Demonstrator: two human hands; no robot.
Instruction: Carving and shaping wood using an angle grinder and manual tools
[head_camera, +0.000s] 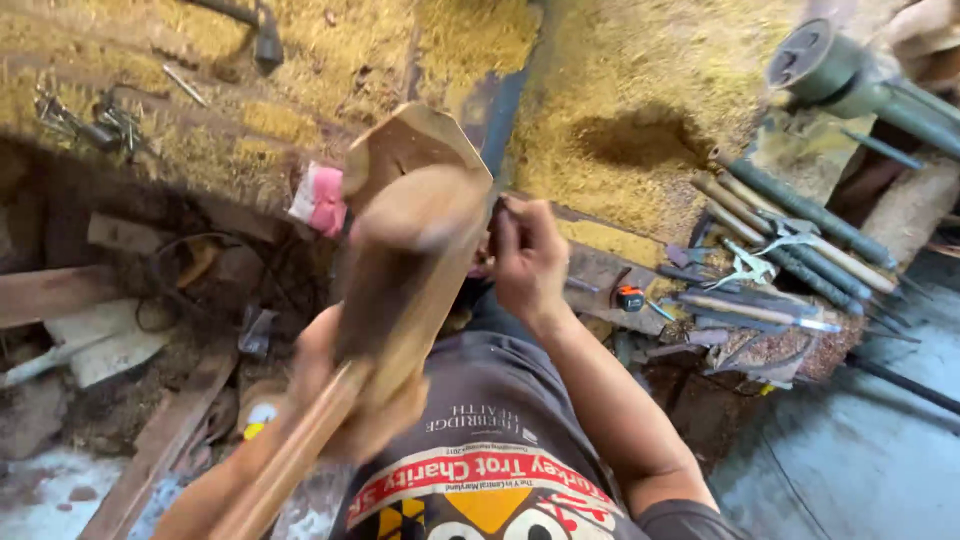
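A long shaped wooden piece (405, 250), broad at its far end and narrowing to a handle, rises toward the camera at the centre. My left hand (345, 400) grips it low down, where the broad part meets the handle. My right hand (525, 255) is beside the wood's right edge with its fingers curled; whether it holds something small is hidden. Below me I see my grey printed shirt (490, 450).
Sawdust (640, 90) covers the workbench at the top. A row of long chisels and turning tools (790, 250) lies at right, with a small orange tape measure (629, 297) near them. A pink rag (322, 198), planks and cables lie at left.
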